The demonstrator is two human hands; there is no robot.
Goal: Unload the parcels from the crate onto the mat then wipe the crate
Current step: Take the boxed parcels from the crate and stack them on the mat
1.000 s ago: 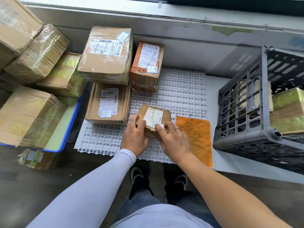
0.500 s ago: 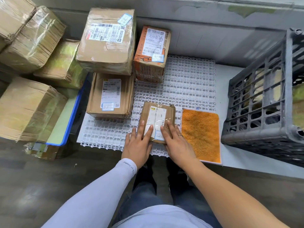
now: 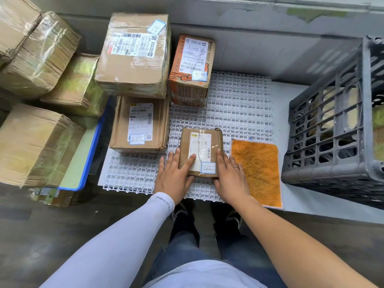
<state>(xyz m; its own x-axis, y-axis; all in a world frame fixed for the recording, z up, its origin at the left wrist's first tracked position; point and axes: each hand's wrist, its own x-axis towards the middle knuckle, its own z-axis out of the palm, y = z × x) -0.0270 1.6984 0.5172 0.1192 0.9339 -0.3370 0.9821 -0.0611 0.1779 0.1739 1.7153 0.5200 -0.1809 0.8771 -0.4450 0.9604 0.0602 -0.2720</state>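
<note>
Fingers (image 3: pixel 221 157) of both hands straight, flat against small parcel (image 3: pixel 204 142) on mat (image 3: pixel 239 104).

Head cam, single wide-angle view, looks steeply down & fwd, close over mat (image 3: pixel 239 104) and floor.

Bright, even light, slight softness overall, and wide-angle bending at the edges.

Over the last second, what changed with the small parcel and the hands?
The small parcel went from tilted up in both hands to lying flat on the white mat. The left hand and right hand eased from gripping it to fingers resting straight along its top and sides. The orange cloth, the grey crate and the other parcels stayed put.
</note>
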